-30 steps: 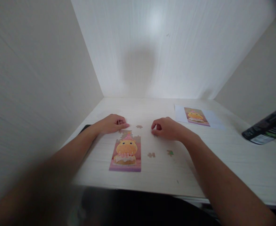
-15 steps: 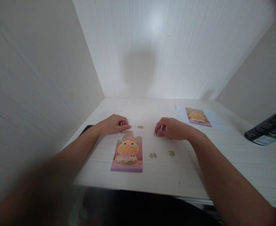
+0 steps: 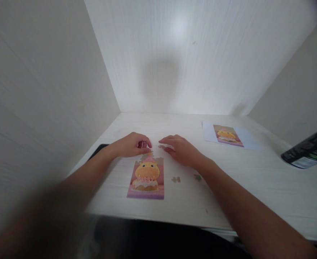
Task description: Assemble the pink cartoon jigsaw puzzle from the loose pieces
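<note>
Cardboard jigsaw puzzle [image 3: 147, 176], flat and rectangular, lies near the front-left of the surface [image 3: 255, 187]; print shows a yellow figure on pink with a purple band along the near edge. Its far edge is ragged, pieces missing. Left hand [image 3: 130, 144] rests at the puzzle's far-left corner, fingers curled under; whether it grips a piece, cannot tell. Right hand [image 3: 179, 149] lies palm down just right of that far edge, fingers stretched leftward over a small loose piece [image 3: 161, 146], touching it. Two more loose pieces, one tan [image 3: 175, 179] and one greenish [image 3: 197, 177], sit right of the puzzle, beside the right forearm. Surface is pale wood-grain laminate, matt. Far right: white sheet [image 3: 245, 138] bearing a smaller print of the same picture. Black glossy packet [image 3: 308, 151] at the right edge. Dark flat object [image 3: 98, 150] partly hidden behind the left wrist.
</note>
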